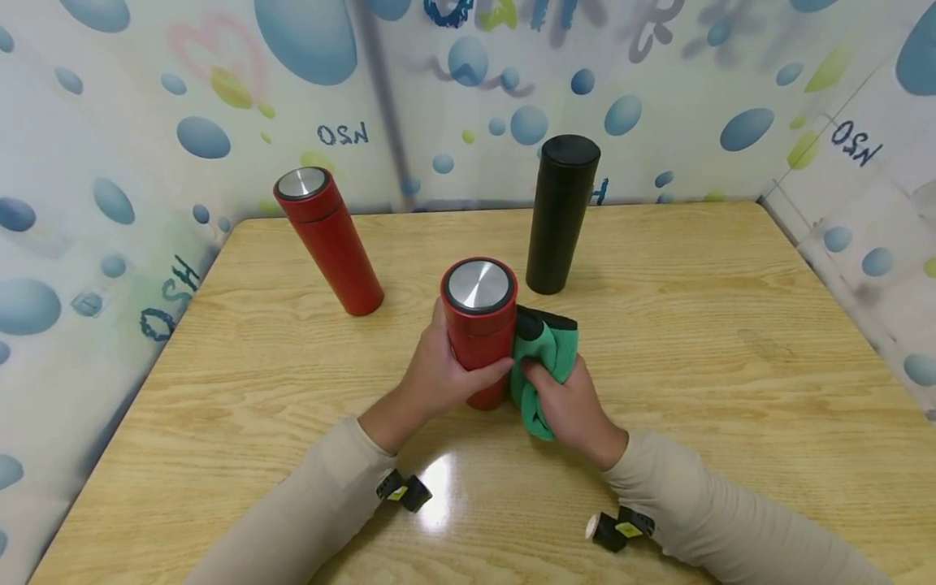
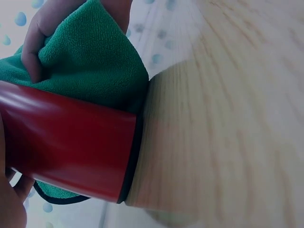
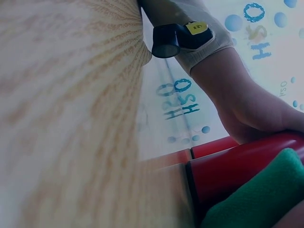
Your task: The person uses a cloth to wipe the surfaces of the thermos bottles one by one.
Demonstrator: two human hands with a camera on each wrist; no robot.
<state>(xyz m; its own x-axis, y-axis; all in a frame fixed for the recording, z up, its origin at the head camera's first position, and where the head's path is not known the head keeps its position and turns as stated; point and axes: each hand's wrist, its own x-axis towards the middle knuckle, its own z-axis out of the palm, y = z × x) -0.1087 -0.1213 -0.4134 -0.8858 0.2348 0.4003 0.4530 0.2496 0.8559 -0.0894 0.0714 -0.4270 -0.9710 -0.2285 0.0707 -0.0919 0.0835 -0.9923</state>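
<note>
The left hand (image 1: pixel 439 367) grips the nearer red vacuum flask (image 1: pixel 478 335) upright on the worktop (image 1: pixel 695 325) while the right hand (image 1: pixel 576 406) clutches a green cloth (image 1: pixel 559 349) against its side, apparently for wiping, which next calls for turning the flask.

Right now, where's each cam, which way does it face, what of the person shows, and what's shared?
Head: worn on the head, facing forward and down at the table and held red bottle; left hand, right hand, left sleeve, right sleeve show.
Left wrist: worn there, rolled sideways, facing the bottle's base; right hand at top, left hand at left edge.
Right wrist: worn there, also rolled, facing across the table at the bottle; left hand, left sleeve, right hand barely, lower right corner.
Both wrist views share held red bottle, green cloth.
</note>
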